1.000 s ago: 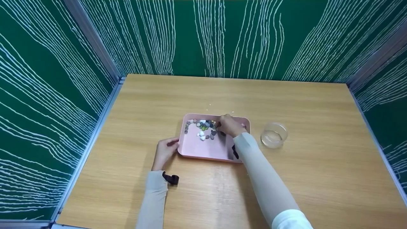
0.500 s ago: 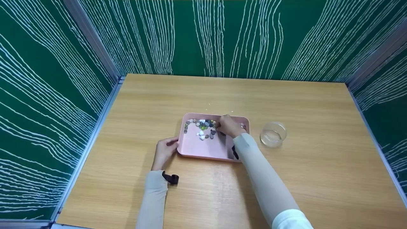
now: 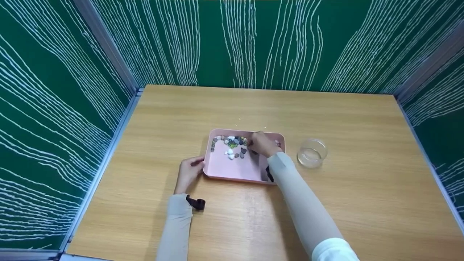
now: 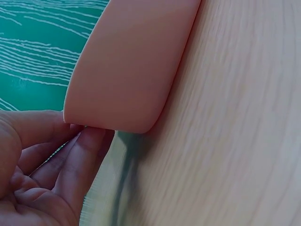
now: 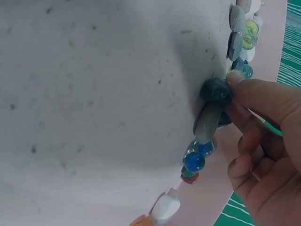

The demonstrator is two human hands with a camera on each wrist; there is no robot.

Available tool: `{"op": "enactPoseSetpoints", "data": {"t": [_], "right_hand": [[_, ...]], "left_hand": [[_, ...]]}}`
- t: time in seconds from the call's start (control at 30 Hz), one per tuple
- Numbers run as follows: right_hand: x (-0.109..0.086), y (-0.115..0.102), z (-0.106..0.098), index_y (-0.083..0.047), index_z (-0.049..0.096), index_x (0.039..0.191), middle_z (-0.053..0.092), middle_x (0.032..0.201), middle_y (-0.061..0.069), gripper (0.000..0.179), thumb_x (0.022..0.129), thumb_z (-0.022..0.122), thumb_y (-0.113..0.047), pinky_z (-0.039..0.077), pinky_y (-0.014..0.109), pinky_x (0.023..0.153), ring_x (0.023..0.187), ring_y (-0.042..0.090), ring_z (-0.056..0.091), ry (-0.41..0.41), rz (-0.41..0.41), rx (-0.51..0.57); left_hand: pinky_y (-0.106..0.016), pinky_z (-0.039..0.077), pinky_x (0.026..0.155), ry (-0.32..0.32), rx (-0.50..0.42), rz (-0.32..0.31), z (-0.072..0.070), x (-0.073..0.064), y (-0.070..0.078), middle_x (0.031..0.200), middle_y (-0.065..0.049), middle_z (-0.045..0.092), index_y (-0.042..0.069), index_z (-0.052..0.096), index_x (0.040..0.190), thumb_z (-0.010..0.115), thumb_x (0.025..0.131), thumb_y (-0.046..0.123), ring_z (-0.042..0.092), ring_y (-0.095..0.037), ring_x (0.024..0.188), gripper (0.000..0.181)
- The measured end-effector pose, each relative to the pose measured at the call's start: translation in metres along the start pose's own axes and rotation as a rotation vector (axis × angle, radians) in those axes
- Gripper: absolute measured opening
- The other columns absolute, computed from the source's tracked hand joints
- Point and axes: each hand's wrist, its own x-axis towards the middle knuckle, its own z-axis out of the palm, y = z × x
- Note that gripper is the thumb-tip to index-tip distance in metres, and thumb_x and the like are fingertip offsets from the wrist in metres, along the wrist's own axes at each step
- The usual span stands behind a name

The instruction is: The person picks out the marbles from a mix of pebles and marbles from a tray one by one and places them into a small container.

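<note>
A shallow pink tray holds small stones and glass marbles, many in a row along its far wall. At the tray's left side, my left hand holds the rim near the corner, with fingertips on the pink wall in the left wrist view. My right hand is inside the tray at the far side. Between its thumb and index finger it pinches a dark rounded stone, above a longer grey stone. Blue marbles lie beside that. The right hand hides part of the row in the head view.
A clear round container stands on the wooden table right of the tray. White stones and dark stones lie in mid-tray. Tiny pale bits lie behind the tray. Green panels with white lines enclose the table.
</note>
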Motion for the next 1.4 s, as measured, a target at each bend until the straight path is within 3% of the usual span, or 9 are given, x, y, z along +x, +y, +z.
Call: {"op": "enactPoseSetpoints", "data": {"t": [0.13, 0.2, 0.4, 0.53, 0.8, 0.97, 1.1, 1.27, 1.4], "right_hand": [[-0.001, 0.003, 0.0, -0.001, 0.073, 0.102, 0.072, 0.093, 0.014, 0.017, 0.089, 0.062, 0.001, 0.052, 0.024, 0.059, 0.069, 0.017, 0.061, -0.005, 0.007, 0.013], [-0.002, 0.004, 0.0, -0.002, 0.073, 0.102, 0.072, 0.092, 0.013, 0.017, 0.089, 0.062, 0.0, 0.052, 0.023, 0.059, 0.069, 0.017, 0.061, -0.002, 0.011, 0.028], [-0.005, 0.006, -0.004, 0.001, 0.073, 0.089, 0.069, 0.076, 0.01, 0.009, 0.087, 0.065, -0.001, 0.043, 0.022, 0.054, 0.061, 0.012, 0.054, 0.061, -0.055, 0.008], [-0.006, 0.008, -0.008, 0.004, 0.074, 0.088, 0.072, 0.078, 0.014, 0.009, 0.085, 0.066, 0.001, 0.045, 0.021, 0.056, 0.06, 0.011, 0.056, 0.091, -0.105, 0.02], [-0.009, 0.005, -0.019, -0.006, 0.075, 0.097, 0.073, 0.093, 0.008, 0.013, 0.089, 0.066, -0.008, 0.051, 0.027, 0.064, 0.074, 0.016, 0.06, 0.073, 0.051, -0.02], [-0.016, 0.008, -0.026, -0.003, 0.076, 0.096, 0.074, 0.095, 0.011, 0.015, 0.086, 0.065, -0.005, 0.057, 0.038, 0.073, 0.079, 0.02, 0.065, 0.139, -0.002, -0.012], [-0.021, 0.01, -0.031, 0.004, 0.074, 0.097, 0.073, 0.094, 0.017, 0.017, 0.085, 0.062, -0.001, 0.057, 0.038, 0.071, 0.078, 0.024, 0.066, 0.166, -0.051, 0.031], [-0.03, 0.011, -0.042, 0.001, 0.073, 0.102, 0.072, 0.097, 0.016, 0.017, 0.087, 0.065, -0.003, 0.057, 0.033, 0.069, 0.079, 0.023, 0.065, 0.146, 0.005, 0.055], [-0.039, 0.014, -0.052, -0.001, 0.072, 0.106, 0.071, 0.097, 0.015, 0.019, 0.089, 0.067, -0.008, 0.056, 0.029, 0.057, 0.073, 0.026, 0.066, 0.126, 0.052, 0.069]], "left_hand": [[-0.037, 0.05, 0.097, -0.003, -0.011, -0.013, 0.001, -0.001, 0.0, 0.118, -0.021, 0.066, -0.005, 0.068, 0.112, 0.063, 0.088, 0.001, 0.06, -0.029, 0.113, 0.026], [-0.036, 0.049, 0.099, 0.0, -0.018, -0.022, 0.002, -0.001, -0.001, 0.118, -0.02, 0.066, -0.004, 0.069, 0.112, 0.063, 0.088, 0.002, 0.059, -0.028, 0.115, 0.025], [-0.021, 0.053, 0.078, -0.01, -0.032, -0.009, 0.002, -0.001, -0.001, 0.117, -0.021, 0.067, -0.005, 0.069, 0.112, 0.062, 0.088, 0.0, 0.061, -0.021, 0.101, 0.025], [-0.017, 0.051, 0.076, -0.006, -0.024, -0.032, 0.002, 0.0, 0.001, 0.12, -0.021, 0.065, -0.003, 0.068, 0.113, 0.062, 0.088, 0.0, 0.06, -0.02, 0.102, 0.026], [-0.027, 0.056, 0.083, -0.005, -0.043, -0.099, 0.002, 0.0, 0.002, 0.124, -0.02, 0.064, -0.001, 0.068, 0.115, 0.063, 0.089, 0.002, 0.061, -0.023, 0.107, 0.026], [-0.031, 0.055, 0.088, -0.018, -0.043, -0.119, 0.002, 0.0, 0.003, 0.124, -0.019, 0.064, 0.001, 0.068, 0.116, 0.062, 0.09, 0.003, 0.06, -0.025, 0.11, 0.027], [-0.029, 0.056, 0.086, -0.02, -0.047, -0.111, 0.001, 0.0, 0.002, 0.123, -0.019, 0.064, 0.001, 0.068, 0.116, 0.063, 0.09, 0.004, 0.061, -0.023, 0.106, 0.027], [-0.024, 0.056, 0.08, -0.011, -0.065, -0.089, 0.001, -0.001, 0.0, 0.121, -0.021, 0.065, -0.002, 0.068, 0.115, 0.064, 0.089, 0.003, 0.062, -0.02, 0.099, 0.027], [-0.021, 0.056, 0.077, -0.002, -0.115, -0.087, 0.001, -0.001, -0.002, 0.12, -0.024, 0.064, -0.006, 0.066, 0.114, 0.063, 0.088, 0.0, 0.063, -0.017, 0.094, 0.027]]}}
